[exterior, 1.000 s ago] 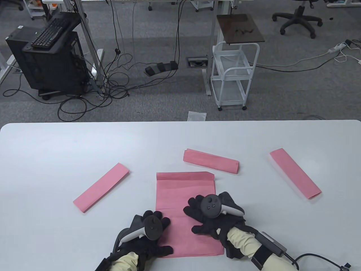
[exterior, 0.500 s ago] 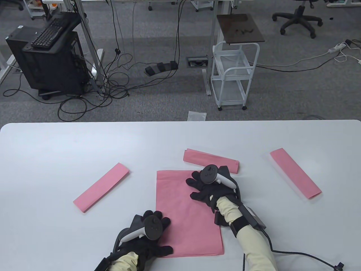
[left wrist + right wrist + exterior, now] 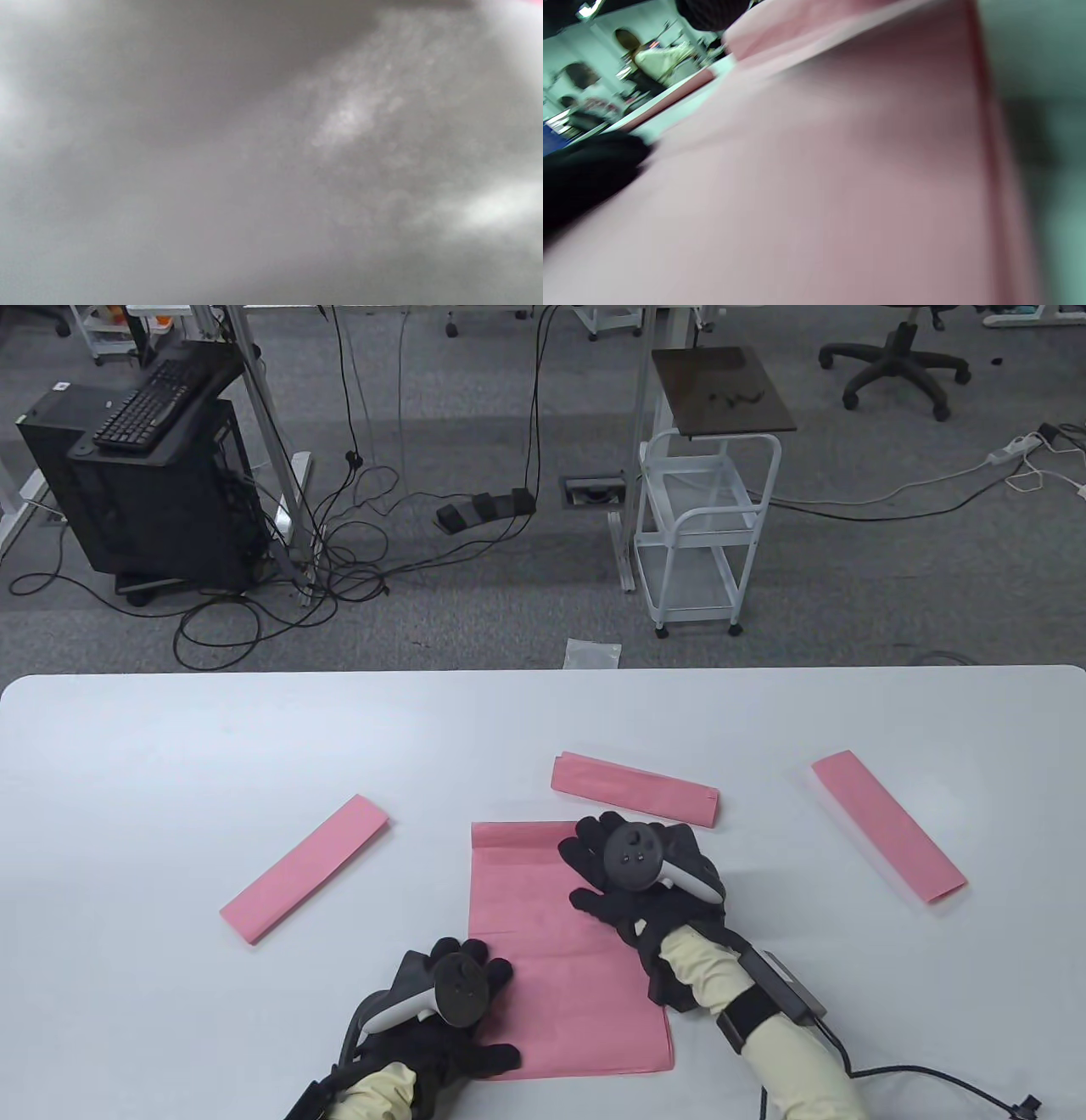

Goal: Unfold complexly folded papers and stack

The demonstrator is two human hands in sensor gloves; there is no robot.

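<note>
Both hands, seemingly flat, press the unfolded pink sheet [image 3: 543,950].

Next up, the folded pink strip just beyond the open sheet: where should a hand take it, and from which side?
Probably the strip's right end, coming from the right: the layers look slightly open there, giving fingertips an edge. The right hand is nearest.

big pink sheet [image 3: 543,950]: opened flat, near edge, creased | three folded pink strips [image 3: 305,869] [image 3: 635,788] [image 3: 887,827]: spread left, middle, right
</note>
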